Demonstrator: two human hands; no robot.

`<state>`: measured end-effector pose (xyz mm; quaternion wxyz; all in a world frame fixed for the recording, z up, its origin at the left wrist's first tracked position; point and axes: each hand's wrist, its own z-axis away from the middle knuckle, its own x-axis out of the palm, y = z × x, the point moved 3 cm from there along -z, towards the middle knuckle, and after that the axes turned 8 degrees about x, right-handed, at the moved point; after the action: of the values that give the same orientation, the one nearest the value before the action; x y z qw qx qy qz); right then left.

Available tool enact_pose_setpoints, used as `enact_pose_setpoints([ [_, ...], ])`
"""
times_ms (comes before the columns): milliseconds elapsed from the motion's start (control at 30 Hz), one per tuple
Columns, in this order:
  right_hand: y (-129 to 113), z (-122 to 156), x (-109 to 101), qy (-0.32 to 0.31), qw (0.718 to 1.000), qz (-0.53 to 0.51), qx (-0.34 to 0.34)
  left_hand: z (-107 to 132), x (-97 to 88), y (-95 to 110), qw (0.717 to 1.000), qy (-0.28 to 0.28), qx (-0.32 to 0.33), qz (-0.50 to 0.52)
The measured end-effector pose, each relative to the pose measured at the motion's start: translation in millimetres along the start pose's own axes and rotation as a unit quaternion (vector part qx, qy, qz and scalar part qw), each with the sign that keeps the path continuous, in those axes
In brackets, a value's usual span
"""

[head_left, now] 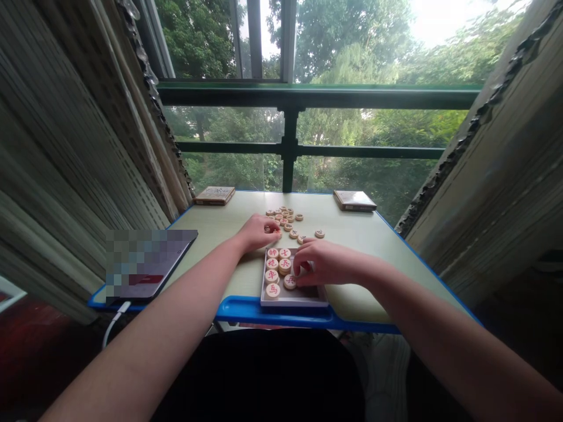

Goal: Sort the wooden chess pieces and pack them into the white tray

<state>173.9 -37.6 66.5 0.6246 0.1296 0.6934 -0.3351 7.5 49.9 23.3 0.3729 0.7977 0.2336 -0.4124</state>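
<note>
A shallow box [316, 298] at the table's near edge holds round Chinese chess pieces with red characters, set in two columns on its left side. My right hand [328, 262] reaches into the box, thumb and fingers closed on a Chinese chess piece [290, 282] low in the second column. Just beyond the box, my left hand [256, 232] is at the near side of a loose pile of pieces [285, 215]. Its fingers are curled onto a red-marked Chinese chess piece [277, 233], partly covered by the fingertips.
A tablet [152, 266] with a white cable lies on the left of the blue-edged table [387, 269]. Two flat boxes, one at the far left [214, 195] and one at the far right [354, 200], sit by the window. One piece [319, 233] lies apart, right of the pile.
</note>
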Motion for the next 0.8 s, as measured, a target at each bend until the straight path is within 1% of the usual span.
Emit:
enact_pose_setpoints([
  [300, 4.1, -4.0, 5.7, -0.005, 0.999, -0.001, -0.037, 0.6, -1.4, 2.1, 1.000, -0.003, -0.001, 0.000],
  [533, -0.4, -3.0, 4.2, -0.001, 0.999, 0.024, -0.027, -0.2, -1.6, 1.4, 1.000, -0.004, -0.006, -0.005],
  [800, -2.2, -1.0, 5.2, 0.006, 1.000, 0.007, -0.012, -0.2, -0.5, -0.1, 1.000, -0.003, -0.004, 0.005],
])
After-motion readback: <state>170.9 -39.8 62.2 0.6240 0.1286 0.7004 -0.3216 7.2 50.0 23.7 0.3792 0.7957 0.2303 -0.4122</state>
